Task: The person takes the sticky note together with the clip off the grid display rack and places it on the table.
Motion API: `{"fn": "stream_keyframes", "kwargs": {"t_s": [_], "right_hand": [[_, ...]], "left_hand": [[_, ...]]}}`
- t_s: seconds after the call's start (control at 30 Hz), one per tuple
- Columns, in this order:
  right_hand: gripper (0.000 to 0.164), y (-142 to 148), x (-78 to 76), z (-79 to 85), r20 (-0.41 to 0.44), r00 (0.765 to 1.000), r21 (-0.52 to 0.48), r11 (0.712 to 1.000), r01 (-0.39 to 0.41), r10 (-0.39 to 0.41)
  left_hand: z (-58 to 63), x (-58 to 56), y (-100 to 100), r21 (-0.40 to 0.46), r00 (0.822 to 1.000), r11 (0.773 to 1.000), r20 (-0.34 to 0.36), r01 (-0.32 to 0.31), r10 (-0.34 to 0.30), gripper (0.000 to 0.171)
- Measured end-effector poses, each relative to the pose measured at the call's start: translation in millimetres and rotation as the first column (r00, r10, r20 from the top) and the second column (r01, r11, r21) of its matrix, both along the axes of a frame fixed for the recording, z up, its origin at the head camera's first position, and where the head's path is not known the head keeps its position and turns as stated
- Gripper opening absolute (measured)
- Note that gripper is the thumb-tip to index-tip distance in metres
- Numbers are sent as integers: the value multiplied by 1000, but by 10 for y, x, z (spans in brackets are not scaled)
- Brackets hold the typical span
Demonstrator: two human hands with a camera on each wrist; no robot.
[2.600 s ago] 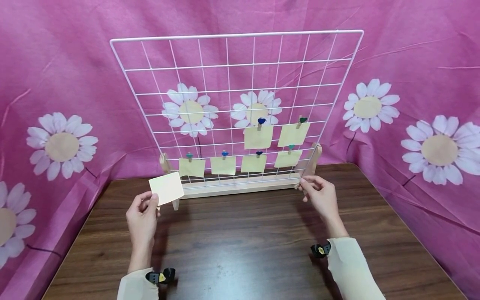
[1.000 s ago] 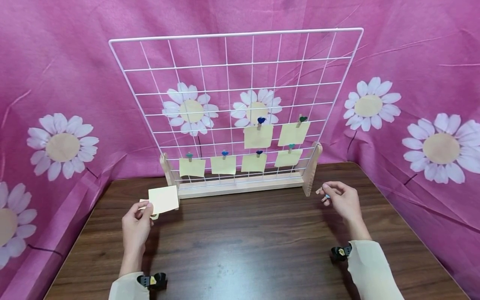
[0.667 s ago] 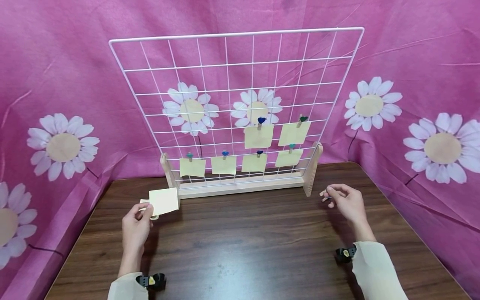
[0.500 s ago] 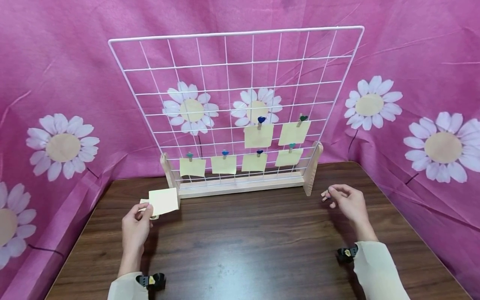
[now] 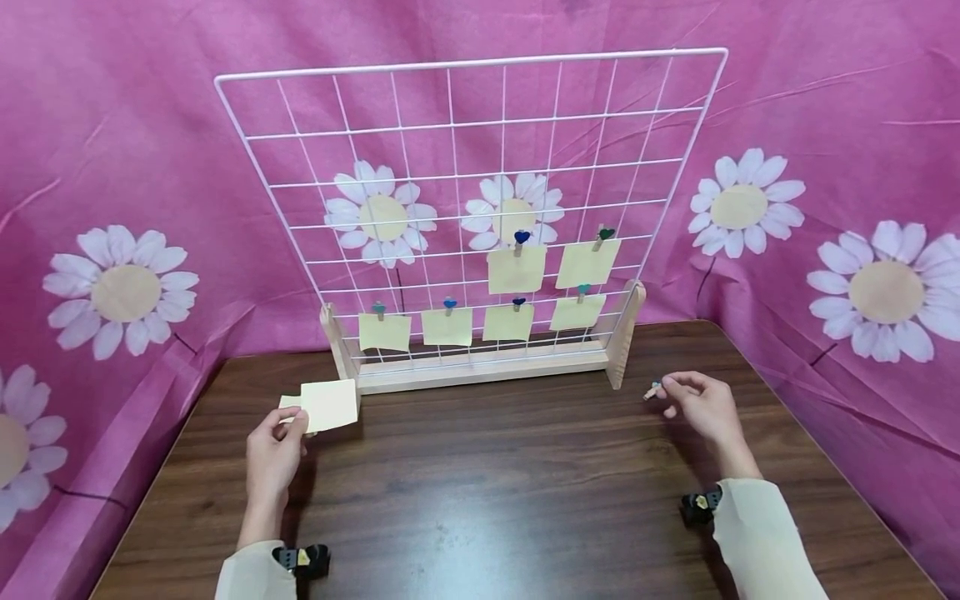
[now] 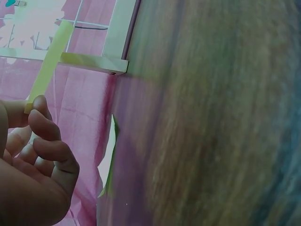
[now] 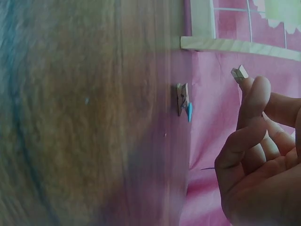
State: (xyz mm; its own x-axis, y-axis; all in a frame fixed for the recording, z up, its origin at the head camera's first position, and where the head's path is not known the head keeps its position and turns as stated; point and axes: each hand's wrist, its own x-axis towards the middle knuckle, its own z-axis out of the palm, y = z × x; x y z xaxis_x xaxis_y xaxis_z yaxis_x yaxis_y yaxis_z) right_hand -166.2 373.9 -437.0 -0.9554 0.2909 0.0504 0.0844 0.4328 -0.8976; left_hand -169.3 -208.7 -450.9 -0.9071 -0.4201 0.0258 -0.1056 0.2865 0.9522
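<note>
Basically, both hands are keeping fingers narrow, each pinching one thing: L hand is holding a note b/w thumb & finger, near the L end of the wood base, and R hand is pinching a clip, out past the R end. Head view is showing the note's pale yellow face; L wrist view is catching that note edge-on as a thin strip. L wrist view is also giving a better look at a 2nd note, lying on the tbl & curling a bit; in head view the held note & L hand are covering most of it, w/ just a part peeking out. R wrist view is showing only the wood tip of the held clip poking past the fingertips, plus a 2nd clip w/ a blue heart, lying on the tbl apart from the hand. Head view is showing one clip by those fingers; can't tell which. Only head view is taking in the full grid, standing in its base, w/ six hung notes hanging from heart clips: 4 in the lower row, 2 above toward the R. Pink cloth is hanging behind.
</note>
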Motion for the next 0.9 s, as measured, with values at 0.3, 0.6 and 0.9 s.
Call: {"fn": "stream_keyframes", "kwargs": {"t_s": [0.3, 0.6, 0.9], "right_hand": [[40, 107, 5, -52, 111, 994, 11, 1000, 21, -22], [38, 153, 7, -109, 177, 984, 16, 1000, 2, -5], [37, 210, 5, -170, 220, 975, 8, 999, -36, 34]], "left_hand": [[-8, -2, -40, -12, 999, 1000, 40, 24, -23, 24], [-23, -13, -81, -63, 994, 997, 94, 52, -46, 26], [-47, 13, -130, -77, 979, 992, 187, 96, -80, 29]]}}
